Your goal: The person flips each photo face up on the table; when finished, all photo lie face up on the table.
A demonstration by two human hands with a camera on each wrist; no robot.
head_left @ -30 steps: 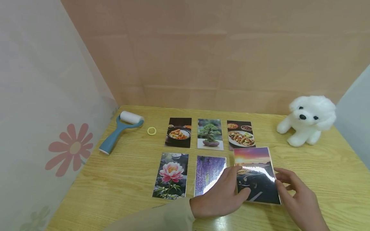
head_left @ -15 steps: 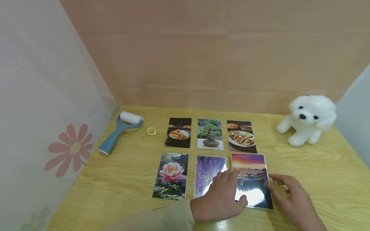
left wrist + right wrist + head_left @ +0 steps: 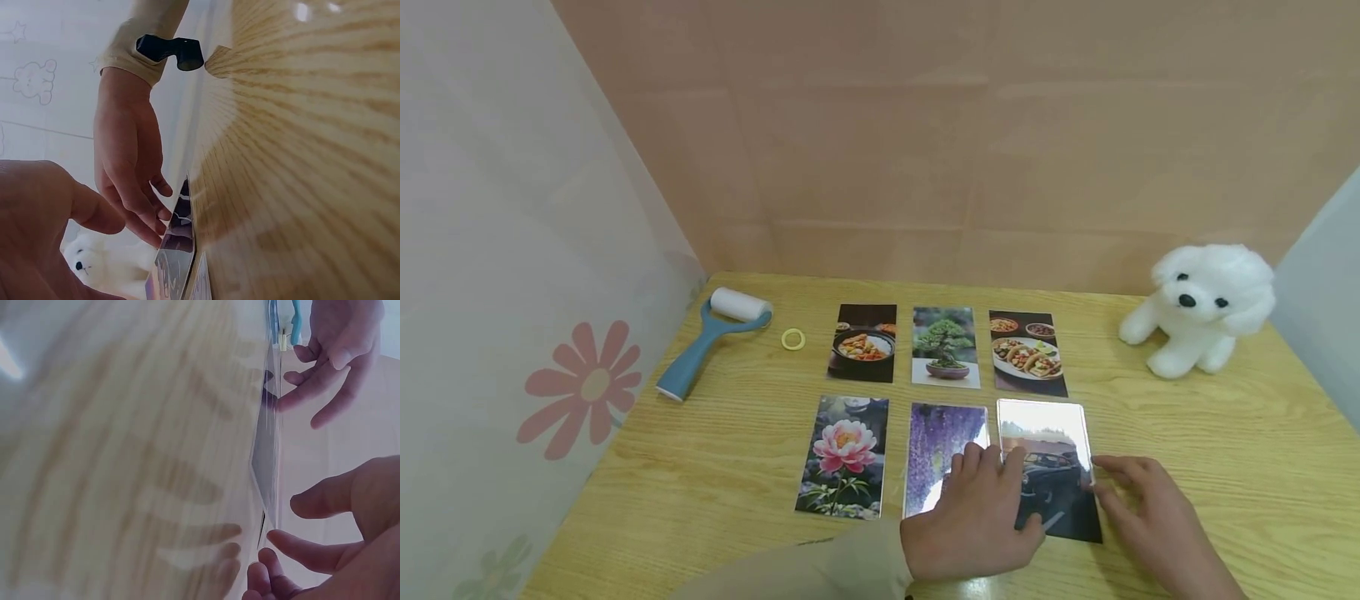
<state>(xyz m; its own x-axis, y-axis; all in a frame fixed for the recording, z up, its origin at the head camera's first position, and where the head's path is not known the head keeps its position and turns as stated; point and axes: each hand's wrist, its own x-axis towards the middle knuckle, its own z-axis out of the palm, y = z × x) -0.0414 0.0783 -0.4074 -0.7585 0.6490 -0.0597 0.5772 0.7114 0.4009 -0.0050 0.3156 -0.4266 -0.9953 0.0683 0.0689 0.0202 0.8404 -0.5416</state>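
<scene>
A glossy car photo card (image 3: 1052, 475) lies in the near row, right of a purple wisteria card (image 3: 943, 446), with glare over its top. My left hand (image 3: 973, 517) reaches across the wisteria card, its fingertips at the car card's left edge. At the opposite edge is my right hand (image 3: 1157, 517), fingers loosely bent. In the right wrist view its index fingertip is at the card's corner, while the right thumb (image 3: 322, 497) stays apart from the card. The left wrist view shows the car card (image 3: 178, 250) low to the table, beside the right hand (image 3: 128, 156).
A peony card (image 3: 842, 458) completes the near row. Behind lie a stew card (image 3: 862, 343), a bonsai card (image 3: 946, 348) and a taco card (image 3: 1027, 354). A lint roller (image 3: 700, 354) and yellow ring (image 3: 793, 339) are left; a white plush dog (image 3: 1195, 312) sits right.
The car card has slid left and toward me, off the taco card's lower edge, and now lies beside the wisteria card. Both hands followed with small shifts; the right moved slightly left.
</scene>
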